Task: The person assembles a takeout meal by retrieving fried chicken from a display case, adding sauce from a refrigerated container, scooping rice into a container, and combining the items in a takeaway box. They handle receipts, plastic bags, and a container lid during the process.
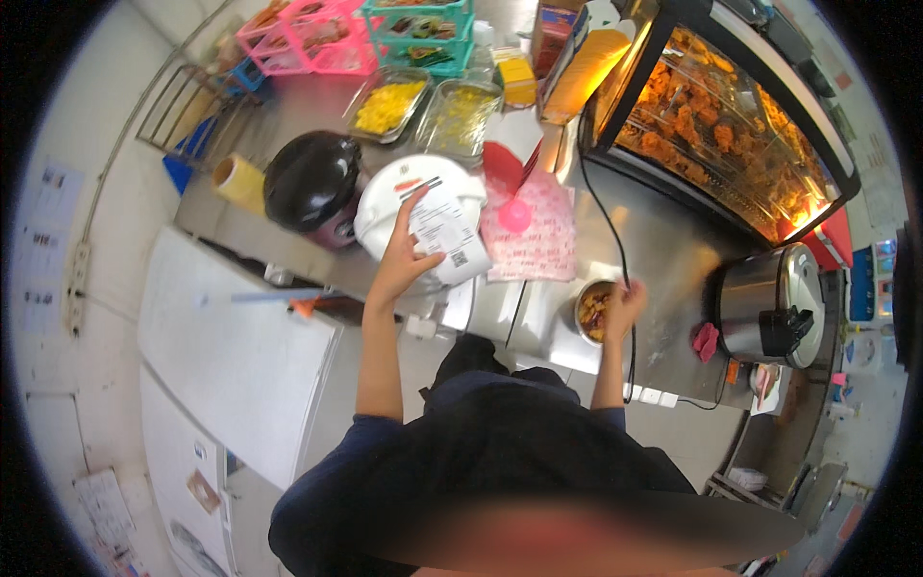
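One receipt, one bowl (two hands)

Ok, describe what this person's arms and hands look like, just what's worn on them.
Both forearms are bare from above the elbow down. The left hand and right hand wear no gloves, and no watch, ring or bracelet can be made out. Dark navy sleeves end near the elbows, part of a dark navy top.
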Demonstrator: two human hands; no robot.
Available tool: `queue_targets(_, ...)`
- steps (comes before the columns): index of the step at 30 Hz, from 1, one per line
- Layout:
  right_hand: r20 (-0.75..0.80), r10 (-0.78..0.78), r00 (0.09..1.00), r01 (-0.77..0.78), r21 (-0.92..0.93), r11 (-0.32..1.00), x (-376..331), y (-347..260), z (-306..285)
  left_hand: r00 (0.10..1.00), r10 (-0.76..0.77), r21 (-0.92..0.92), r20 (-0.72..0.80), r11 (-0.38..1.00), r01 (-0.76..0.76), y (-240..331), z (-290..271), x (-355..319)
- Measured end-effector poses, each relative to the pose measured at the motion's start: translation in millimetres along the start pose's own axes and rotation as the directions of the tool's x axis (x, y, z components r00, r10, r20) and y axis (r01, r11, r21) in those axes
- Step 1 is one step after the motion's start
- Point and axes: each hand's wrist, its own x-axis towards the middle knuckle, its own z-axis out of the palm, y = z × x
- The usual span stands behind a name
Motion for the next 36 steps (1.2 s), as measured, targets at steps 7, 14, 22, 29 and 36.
queue_targets(7, 0.596, -0.61, 0.522, 0.752, 0.015, 0.659, 94.8, -207.2, 225.8, 0.996, -0.036, 0.012, -0.076, 0.999, 0.037, -46.3, -25.9, 92.1)
queue_targets(14, 0.829, -0.385, 0.406, 0.617, 0.062, 0.784, 131.0, -195.1, 282.9, 0.959, 0.104, 0.616, -0.262, 0.783, 0.083, -104.8, 6.2, 177.6)
queue_targets(22, 0.554, -0.651, 0.519, 0.797, -0.038, 0.603, 75.6, -184.4, 286.2, 0.981, -0.157, 0.609, -0.113, 0.77, 0.193, -203.4, -9.4, 292.3)
queue_targets(29, -0.15, -0.86, 0.488, 0.86, -0.085, 0.503, 89.5, -232.3, 191.1, 0.917, 0.063, 0.055, -0.393, 0.997, -0.044, -145.7, 17.7, 257.3)
queue_targets(36, -0.14, -0.482, 0.865, 0.495, 0.39, 0.776, 81.7, -174.8, -62.4, 0.742, 0.548, 0.591, -0.386, 0.764, -0.257, -48.4, 162.7, 150.3)
